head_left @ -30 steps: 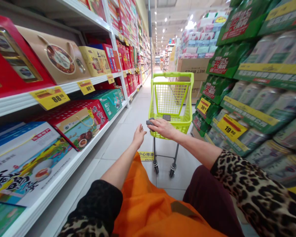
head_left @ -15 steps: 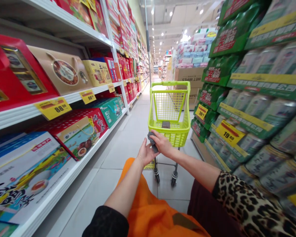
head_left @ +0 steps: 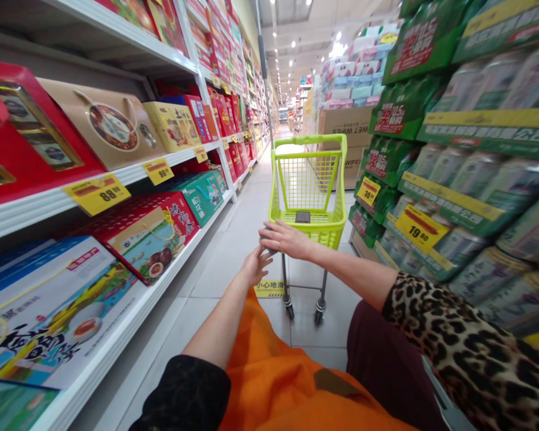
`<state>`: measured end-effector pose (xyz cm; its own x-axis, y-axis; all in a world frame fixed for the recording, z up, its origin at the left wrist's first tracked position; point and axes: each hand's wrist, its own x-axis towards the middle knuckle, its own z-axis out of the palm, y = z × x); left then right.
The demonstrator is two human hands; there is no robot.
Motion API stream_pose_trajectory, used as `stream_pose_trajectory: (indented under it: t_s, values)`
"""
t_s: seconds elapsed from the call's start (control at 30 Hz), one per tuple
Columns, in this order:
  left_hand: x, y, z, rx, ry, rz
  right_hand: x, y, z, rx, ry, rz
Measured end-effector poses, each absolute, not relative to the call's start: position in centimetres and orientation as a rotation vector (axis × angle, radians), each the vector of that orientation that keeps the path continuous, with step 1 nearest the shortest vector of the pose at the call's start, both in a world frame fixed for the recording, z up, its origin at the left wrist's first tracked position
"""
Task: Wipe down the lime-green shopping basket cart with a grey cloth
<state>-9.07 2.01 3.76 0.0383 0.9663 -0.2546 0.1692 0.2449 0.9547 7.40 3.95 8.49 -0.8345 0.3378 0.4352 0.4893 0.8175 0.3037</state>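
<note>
Behind the lime-green shopping cart [head_left: 312, 139], right hand [head_left: 290, 238], fingers spread open; left hand [head_left: 255, 267], fingers half-curled.

My left hand [head_left: 255, 266] low, fingers loosely curled, my right hand [head_left: 287, 238] just above it, fingers extended, left forearm [head_left: 224, 323] and right forearm [head_left: 350, 269] bare, reaching forward

Listed from where we stand: gift boxes [head_left: 110, 123] on shelving [head_left: 27, 224] to our left; stacked can cartons [head_left: 476, 173] to our right; ahead, a shopping cart [head_left: 308, 191] on the tile floor [head_left: 224, 269], a floor sign [head_left: 269, 288] just beside its near wheels, cardboard cartons [head_left: 344, 123] beyond it.
</note>
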Motion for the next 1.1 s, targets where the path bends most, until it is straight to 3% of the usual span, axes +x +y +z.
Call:
stream_pose_trajectory:
  t_s: [0.17,0.47,0.8,1.1]
  values:
    - [-9.9,1.6,2.5,1.612,1.772,0.892,8.3,6.4,8.8,-0.590,-2.586,-0.769]
    - [-7.9,-0.7,0.5,2.318,1.972,0.239,10.5,4.7,-0.7,-0.641,-2.771,-0.797]
    - [-5.1,-0.5,0.1,2.449,2.030,0.213,12.1,4.9,6.4,-0.606,-2.512,-0.971]
    - [-4.2,-1.4,-0.3,2.538,1.931,0.219,16.0,3.6,-2.0,-0.705,-2.784,-0.830]
